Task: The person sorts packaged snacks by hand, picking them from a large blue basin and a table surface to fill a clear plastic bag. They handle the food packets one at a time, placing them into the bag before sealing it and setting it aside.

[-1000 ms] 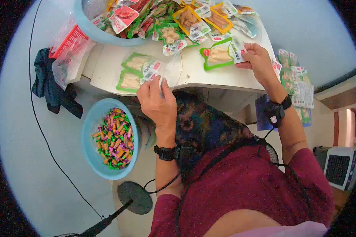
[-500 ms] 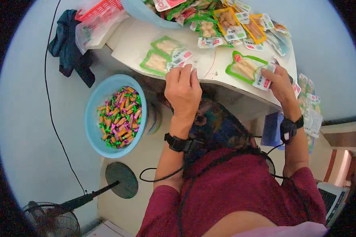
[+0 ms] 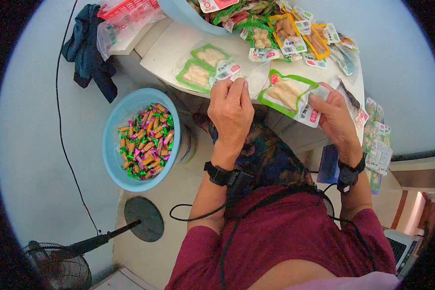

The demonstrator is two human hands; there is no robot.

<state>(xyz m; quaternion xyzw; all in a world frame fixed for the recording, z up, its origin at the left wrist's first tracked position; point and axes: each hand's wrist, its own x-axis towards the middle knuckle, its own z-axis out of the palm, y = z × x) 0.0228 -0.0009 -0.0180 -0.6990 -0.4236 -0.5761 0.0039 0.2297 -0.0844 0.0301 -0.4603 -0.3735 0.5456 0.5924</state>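
From my remote seat I see my right hand point(image 3: 336, 116), right of centre, pinching a green-edged snack packet point(image 3: 287, 94) by its white label end, so its body hangs out over the near edge of the white table point(image 3: 169, 46). My left hand point(image 3: 231, 108), at centre frame, has its fingertips closed on the edge of a thin clear bag point(image 3: 249, 72) that lies on the table; I judge the grip serves to hold the bag's mouth steady. The two hands are near each other but apart. Two more green packets point(image 3: 203, 67) lie flat just left of the bag. Along the top of the frame, a blue tub point(image 3: 179, 14) overflows with mixed packets. At the left, lower down, a blue basin point(image 3: 112, 140) holds small wrapped sweets.
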